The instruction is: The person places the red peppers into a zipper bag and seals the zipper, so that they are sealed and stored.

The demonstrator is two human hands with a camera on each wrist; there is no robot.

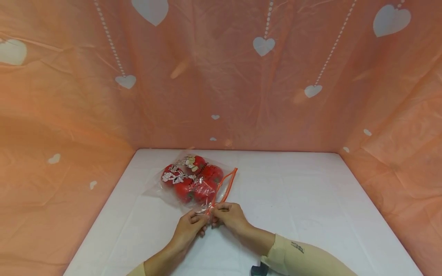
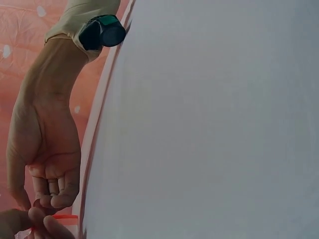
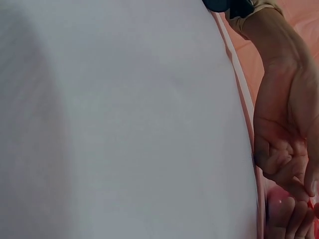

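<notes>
A clear plastic zip bag (image 1: 152, 188) with printed cartoon figures lies on the table, holding several red tomatoes (image 1: 183, 190). Its orange zip strip (image 1: 229, 186) runs along the near right side, bent into a loop. My left hand (image 1: 186, 230) pinches the bag's near corner between thumb and fingers. Right beside it, my right hand (image 1: 232, 217) pinches the orange strip, the fingertips of both hands almost touching. In the left wrist view the right hand (image 2: 50, 144) shows palm side; the left hand (image 3: 286, 119) appears likewise in the right wrist view.
A white table (image 1: 293, 191) spreads under the bag. Orange cloth (image 1: 235, 96) with white hearts hangs behind it and at both sides. A dark wrist camera (image 1: 259, 269) sits by the right sleeve (image 1: 304, 255).
</notes>
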